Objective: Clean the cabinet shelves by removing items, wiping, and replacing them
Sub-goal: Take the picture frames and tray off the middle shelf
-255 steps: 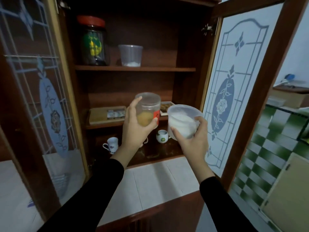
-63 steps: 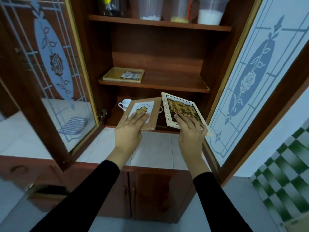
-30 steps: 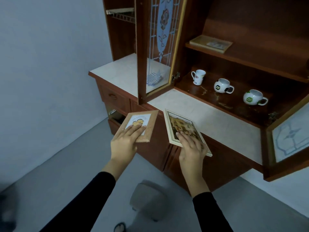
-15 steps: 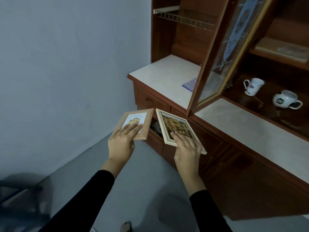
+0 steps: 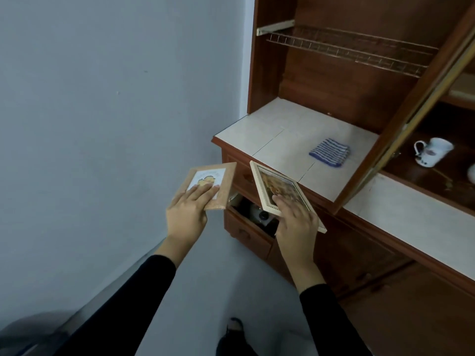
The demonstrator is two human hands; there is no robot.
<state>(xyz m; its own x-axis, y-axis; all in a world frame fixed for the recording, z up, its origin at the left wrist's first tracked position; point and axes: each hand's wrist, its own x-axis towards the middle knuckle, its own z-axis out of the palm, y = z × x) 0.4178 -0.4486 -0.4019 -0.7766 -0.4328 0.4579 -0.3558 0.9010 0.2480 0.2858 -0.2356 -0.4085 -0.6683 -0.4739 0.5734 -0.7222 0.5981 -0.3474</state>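
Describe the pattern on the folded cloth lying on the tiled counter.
The cloth has blue and white stripes, seen in the head view.

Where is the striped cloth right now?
Head view, right of centre: the cloth lies on the white counter, just left of the open cabinet door, beyond the cream frame.

Dim, cool, even light leaves soft shadows beneath the counter (image 5: 282, 129); wide-angle distortion bends the cabinet (image 5: 321, 78) edges; lower corners blur.
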